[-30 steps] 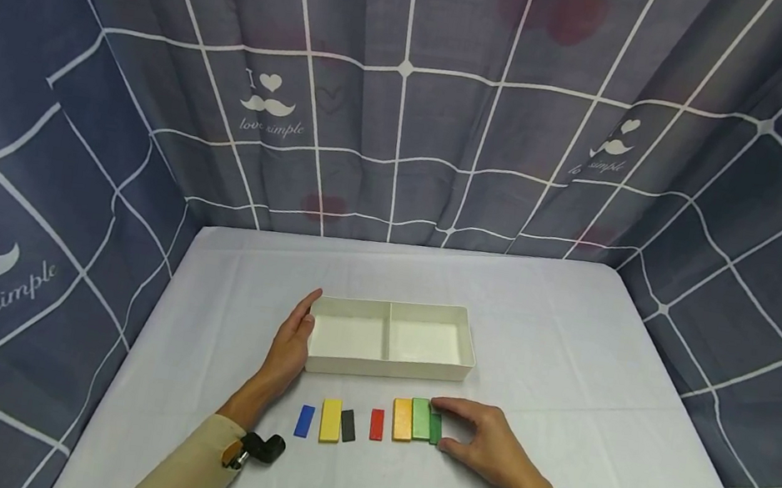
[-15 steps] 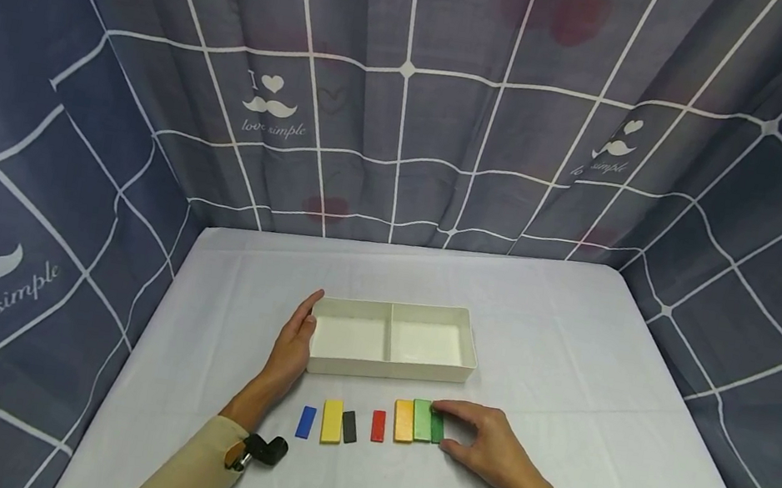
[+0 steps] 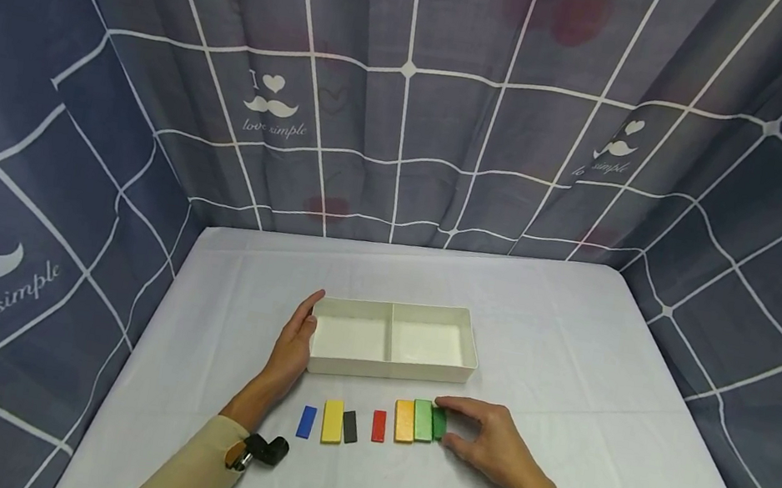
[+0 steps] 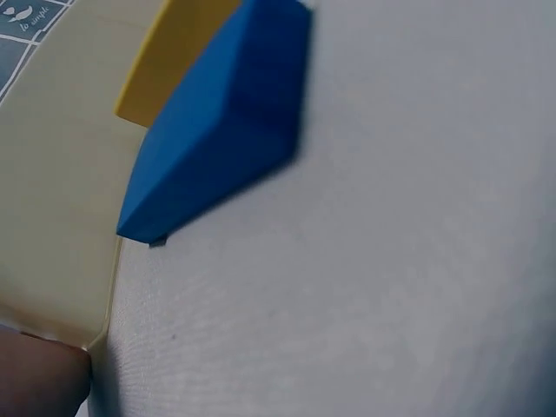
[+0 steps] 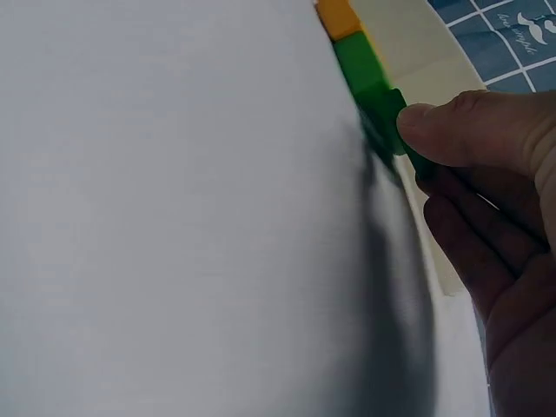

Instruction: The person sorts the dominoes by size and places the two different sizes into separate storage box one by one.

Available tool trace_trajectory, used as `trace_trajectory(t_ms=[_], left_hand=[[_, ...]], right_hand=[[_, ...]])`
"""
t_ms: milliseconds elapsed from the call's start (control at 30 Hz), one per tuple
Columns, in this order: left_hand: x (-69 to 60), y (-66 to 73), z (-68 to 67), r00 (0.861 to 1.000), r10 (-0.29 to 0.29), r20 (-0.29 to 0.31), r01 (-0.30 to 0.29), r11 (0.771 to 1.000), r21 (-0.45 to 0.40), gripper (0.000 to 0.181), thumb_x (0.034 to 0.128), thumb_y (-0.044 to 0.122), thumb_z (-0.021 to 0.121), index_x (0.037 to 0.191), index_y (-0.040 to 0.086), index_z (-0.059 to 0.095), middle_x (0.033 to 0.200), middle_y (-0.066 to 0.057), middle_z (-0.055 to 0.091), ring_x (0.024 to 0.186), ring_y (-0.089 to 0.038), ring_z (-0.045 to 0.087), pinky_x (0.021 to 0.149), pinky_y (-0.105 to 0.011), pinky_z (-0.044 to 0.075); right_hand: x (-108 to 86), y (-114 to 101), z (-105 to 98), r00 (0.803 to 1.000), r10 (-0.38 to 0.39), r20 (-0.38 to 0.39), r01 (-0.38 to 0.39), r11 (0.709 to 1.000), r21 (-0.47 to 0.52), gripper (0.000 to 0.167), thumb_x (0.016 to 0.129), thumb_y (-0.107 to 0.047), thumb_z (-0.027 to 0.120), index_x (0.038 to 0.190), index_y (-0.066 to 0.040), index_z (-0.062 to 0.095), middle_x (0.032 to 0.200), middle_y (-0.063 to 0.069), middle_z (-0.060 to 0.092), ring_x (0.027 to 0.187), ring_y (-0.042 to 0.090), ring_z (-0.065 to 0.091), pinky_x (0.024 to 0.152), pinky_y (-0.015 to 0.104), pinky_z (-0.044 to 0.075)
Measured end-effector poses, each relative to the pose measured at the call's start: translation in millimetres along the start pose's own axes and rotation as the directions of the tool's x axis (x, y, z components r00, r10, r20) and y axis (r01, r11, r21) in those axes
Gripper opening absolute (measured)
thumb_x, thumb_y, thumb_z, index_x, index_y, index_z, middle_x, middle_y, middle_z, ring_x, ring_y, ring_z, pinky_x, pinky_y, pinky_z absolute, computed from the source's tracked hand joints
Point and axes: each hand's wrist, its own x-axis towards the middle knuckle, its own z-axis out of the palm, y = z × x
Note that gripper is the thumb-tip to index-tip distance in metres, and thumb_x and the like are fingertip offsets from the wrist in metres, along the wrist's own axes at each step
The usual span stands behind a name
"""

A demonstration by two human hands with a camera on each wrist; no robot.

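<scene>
My left hand (image 3: 291,343) rests against the left end of a white two-compartment tray (image 3: 391,370), its fingers fairly straight; its underside is hidden. With thumb and fingers, my right hand (image 3: 494,441) pinches a dark green block (image 3: 438,424) at the right end of a row. In the right wrist view the thumb (image 5: 430,130) presses on that dark green block, which tilts slightly. Touching or nearly touching it is a light green block (image 3: 423,421), with an orange block (image 3: 404,421) beside that one. Both tray compartments have nothing in them.
Farther left in the row lie a red block (image 3: 379,426), a black block (image 3: 350,427), a yellow block (image 3: 331,422) and a blue block (image 3: 306,422). A white cloth (image 3: 538,325) covers the table. Patterned grey-blue curtains (image 3: 453,135) enclose three sides.
My right hand has shifted very slightly to the right, and the dark green block in its grasp has tilted a little. The left hand, the tray and the other blocks have stayed in place.
</scene>
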Motion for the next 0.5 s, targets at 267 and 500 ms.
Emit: trace_trajectory(t_ms=[267,500], left_hand=[[-0.1,-1.1,0.0,1.0,-0.025,-0.003,0.025,1.0,0.0,0.052,0.1215,0.028,0.027,0.173,0.039,0.028,0.183,-0.003,0.021,0.171,-0.033,0.015,0.138,-0.062,0.012],[-0.8,0.3,-0.3,1.0,-0.026,0.0,0.026,1.0,-0.003,0.052,0.1216,0.028,0.027,0.173,0.04,0.029,0.183,-0.004,0.022,0.171,-0.033,0.016,0.138,-0.062,0.011]], right_hand=[[9.3,-9,-16,0.995,-0.085,-0.043,0.084,0.996,-0.008,0.055,0.08,0.0,0.095,0.132,-0.011,0.08,0.126,-0.001,0.082,0.118,0.016,0.078,0.103,0.031,0.062],[21.5,-19,-37,0.989,-0.142,-0.046,0.141,0.99,-0.011,0.057,0.081,0.001,0.094,0.134,-0.012,0.078,0.13,-0.001,0.081,0.12,0.022,0.078,0.105,0.026,0.06]])
